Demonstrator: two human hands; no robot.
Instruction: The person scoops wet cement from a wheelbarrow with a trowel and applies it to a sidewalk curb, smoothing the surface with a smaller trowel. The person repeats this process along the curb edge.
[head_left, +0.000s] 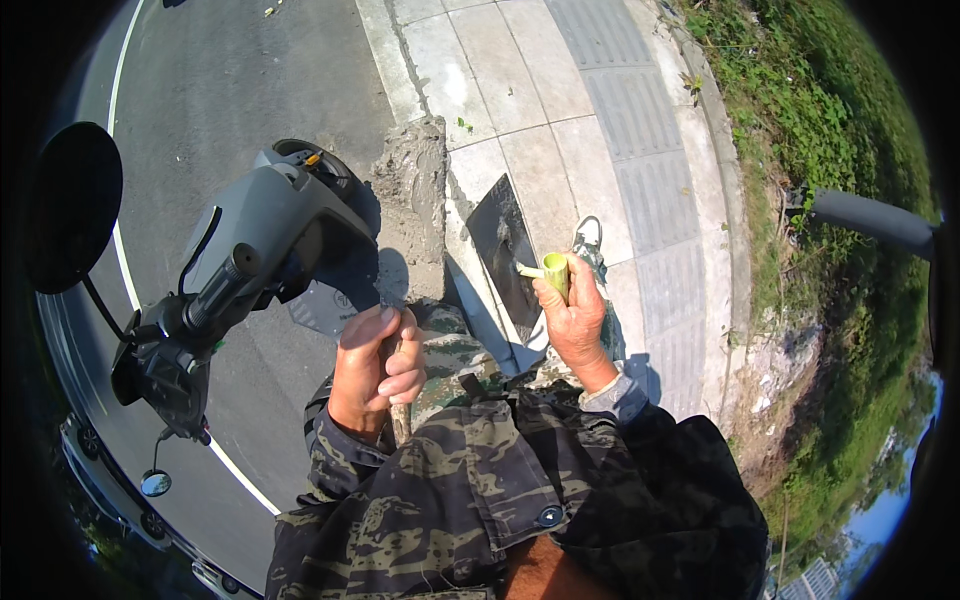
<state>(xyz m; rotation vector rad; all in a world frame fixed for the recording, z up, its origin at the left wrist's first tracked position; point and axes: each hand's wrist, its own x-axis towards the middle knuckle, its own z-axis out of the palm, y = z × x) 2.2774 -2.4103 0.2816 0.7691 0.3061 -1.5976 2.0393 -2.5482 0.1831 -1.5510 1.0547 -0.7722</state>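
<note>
My left hand (379, 366) is wrapped around a wooden handle (401, 424). Its lower end shows below my fist, and a grey, dirty upper part pokes out above; I cannot tell what tool it belongs to. In my right hand (577, 322) is a short green tube (555, 276), apparently bamboo, with a thin stub jutting out to the left. The tube's open end faces up. Just beyond that hand, a dark board (504, 251) smeared with grey lies on the pavement. Wet grey mortar (411, 187) covers a strip along the kerb, ahead of my left hand.
A grey motor scooter (255, 202) stands close on my left, its mirror (75, 206) sticking out. Pavement slabs (525, 161) and ribbed tactile paving (637, 127) run ahead. Green plants (810, 97) border the right side. Cars (105, 472) are on the road at far left.
</note>
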